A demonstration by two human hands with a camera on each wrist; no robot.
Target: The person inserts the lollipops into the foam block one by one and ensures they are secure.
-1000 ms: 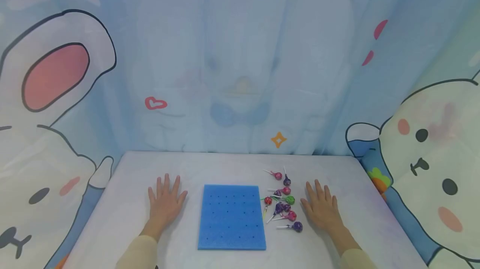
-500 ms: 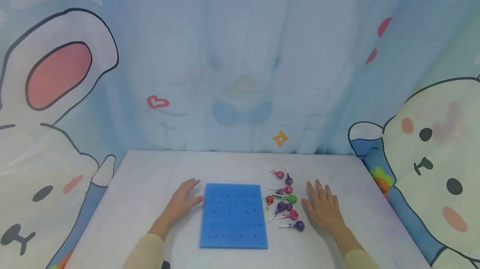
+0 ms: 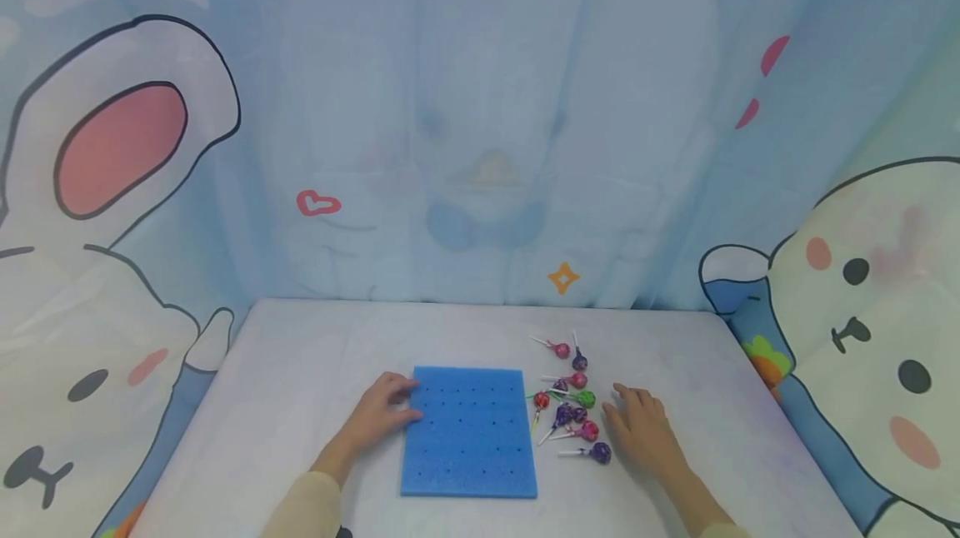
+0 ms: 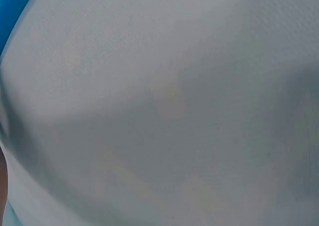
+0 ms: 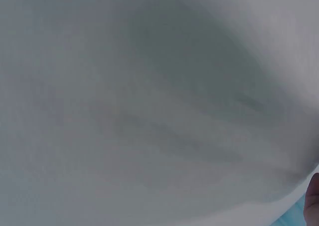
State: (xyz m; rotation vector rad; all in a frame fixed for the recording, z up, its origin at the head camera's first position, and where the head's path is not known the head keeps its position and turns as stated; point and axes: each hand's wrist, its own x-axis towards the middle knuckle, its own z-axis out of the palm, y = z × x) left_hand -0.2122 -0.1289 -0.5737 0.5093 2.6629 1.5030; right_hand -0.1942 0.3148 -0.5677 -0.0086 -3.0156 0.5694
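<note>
A blue foam board [image 3: 472, 434] dotted with small holes lies flat on the table. At its left edge, my left hand [image 3: 378, 411] has bent fingertips and a thumb overlapping the rim. Just right of the board lies a loose group of lollipops, including a green lollipop [image 3: 585, 399], a pink lollipop [image 3: 589, 430] and a purple lollipop [image 3: 600, 453]. My right hand [image 3: 641, 428] holds nothing, its fingers loosely bent just right of the lollipops. In the left wrist view only a corner of the blue board [image 4: 12, 9] shows.
A white cloth covers the table [image 3: 315, 355]. Behind it hangs a blue curtain [image 3: 480, 105] with cartoon animals printed on it. Two lollipops, one a pink lollipop [image 3: 562, 350], lie farther back than the others.
My left hand has moved right from the tabletop to the board's left edge, turning inward. My right hand's spread fingers have drawn in and bent. Board and lollipops have stayed in place.
</note>
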